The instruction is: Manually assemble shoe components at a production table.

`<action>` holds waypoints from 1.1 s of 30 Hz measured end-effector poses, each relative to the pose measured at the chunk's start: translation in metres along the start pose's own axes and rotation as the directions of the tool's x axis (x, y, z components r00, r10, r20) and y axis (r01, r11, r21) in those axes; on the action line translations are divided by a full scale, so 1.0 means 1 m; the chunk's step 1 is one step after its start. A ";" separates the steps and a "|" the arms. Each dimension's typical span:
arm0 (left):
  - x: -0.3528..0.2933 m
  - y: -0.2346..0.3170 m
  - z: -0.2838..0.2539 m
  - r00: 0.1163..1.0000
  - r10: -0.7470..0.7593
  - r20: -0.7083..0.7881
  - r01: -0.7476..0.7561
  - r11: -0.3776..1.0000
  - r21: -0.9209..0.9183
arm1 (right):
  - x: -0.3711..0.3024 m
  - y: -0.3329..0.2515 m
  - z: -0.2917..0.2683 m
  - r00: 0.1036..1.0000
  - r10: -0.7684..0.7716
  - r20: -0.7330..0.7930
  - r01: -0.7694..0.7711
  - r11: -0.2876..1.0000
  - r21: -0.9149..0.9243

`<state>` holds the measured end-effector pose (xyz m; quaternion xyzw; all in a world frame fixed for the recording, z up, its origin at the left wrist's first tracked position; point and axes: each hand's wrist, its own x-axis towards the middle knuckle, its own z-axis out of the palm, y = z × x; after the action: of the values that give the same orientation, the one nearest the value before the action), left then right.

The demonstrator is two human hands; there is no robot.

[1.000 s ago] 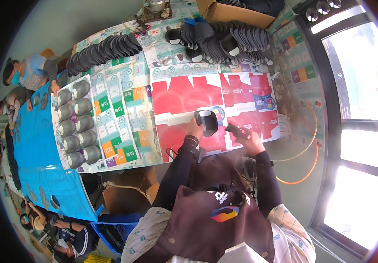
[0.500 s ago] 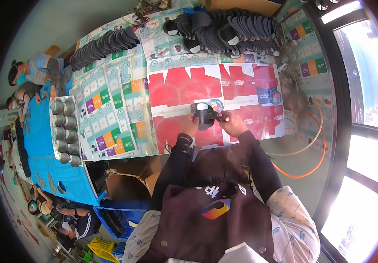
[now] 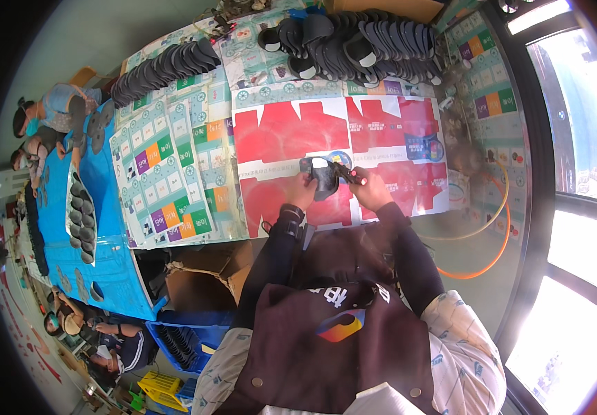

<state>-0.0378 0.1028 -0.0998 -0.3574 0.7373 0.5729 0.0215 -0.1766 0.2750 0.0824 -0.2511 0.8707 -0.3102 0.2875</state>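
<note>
A black curved piece (image 3: 321,178) with a pale patch on top is gripped at its left edge by the closed fingers of my left hand (image 3: 300,192). My right hand (image 3: 374,189) is closed around a small dark tool with red parts (image 3: 343,173); its exact kind is too small to tell. The tool's front end meets the right side of the black piece. Both hands are over a white sheet with red printed box shapes (image 3: 291,138), spread on the table. A round blue printed spot on the sheet lies just behind the tool.
Stacked black curved pieces (image 3: 381,48) fill the table's back right, and another row (image 3: 167,72) lies at the back left. On the left, a blue table (image 3: 112,270) bears a tray of dark rounded pieces (image 3: 80,218) beside a co-worker (image 3: 63,114). An orange hose (image 3: 482,271) loops at right.
The black piece has tilted slightly in my left hand, and the tool in my right hand has turned more upright. At left, the tray has moved away from my table, by the co-worker's hand.
</note>
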 end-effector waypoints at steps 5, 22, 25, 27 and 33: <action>0.002 -0.003 -0.001 1.000 0.010 -0.019 -0.011 1.000 -0.022 | -0.006 0.005 -0.007 0.999 0.053 -0.009 -0.054 0.996 -0.075; -0.003 0.015 -0.017 0.967 -0.236 0.099 0.255 0.916 -0.310 | -0.014 -0.005 -0.006 0.996 0.055 0.075 -0.057 0.998 0.036; -0.005 0.022 -0.018 0.970 -0.228 0.081 0.242 0.934 -0.264 | -0.016 -0.003 -0.004 0.975 0.035 0.222 -0.027 0.999 -0.039; -0.004 0.022 -0.018 0.969 -0.236 0.068 0.246 0.930 -0.273 | -0.017 0.004 0.001 0.961 0.092 0.261 -0.060 0.990 -0.127; -0.006 0.027 -0.018 0.972 -0.218 0.093 0.236 0.917 -0.322 | -0.027 0.020 0.010 0.980 0.110 0.163 -0.118 0.992 0.037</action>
<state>-0.0412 0.0930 -0.0685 -0.4231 0.5832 0.6918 0.0475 -0.1561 0.3013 0.0720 -0.2181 0.8501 -0.2923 0.3799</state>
